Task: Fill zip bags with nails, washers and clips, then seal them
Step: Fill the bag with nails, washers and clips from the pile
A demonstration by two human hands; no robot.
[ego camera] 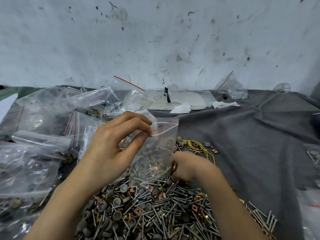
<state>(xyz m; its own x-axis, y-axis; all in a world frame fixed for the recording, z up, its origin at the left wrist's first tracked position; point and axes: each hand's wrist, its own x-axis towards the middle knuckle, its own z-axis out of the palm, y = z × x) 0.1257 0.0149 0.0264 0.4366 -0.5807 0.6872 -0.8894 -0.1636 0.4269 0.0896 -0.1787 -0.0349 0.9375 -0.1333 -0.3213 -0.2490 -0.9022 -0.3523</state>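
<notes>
Head view: left hand (112,146) pinched zip bag (155,153) at its mouth, bag upright; right hand (187,168), blurred low beside bag, nearer nail-washer-clip pile (147,213) beneath; I couldn't read its grip.

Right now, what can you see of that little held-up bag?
The small clear plastic zip bag has a red line along its top strip. The left hand pinches one top corner, so it hangs upright over the heap of nails, grey washers and copper clips. Nails show through its wall.
</notes>
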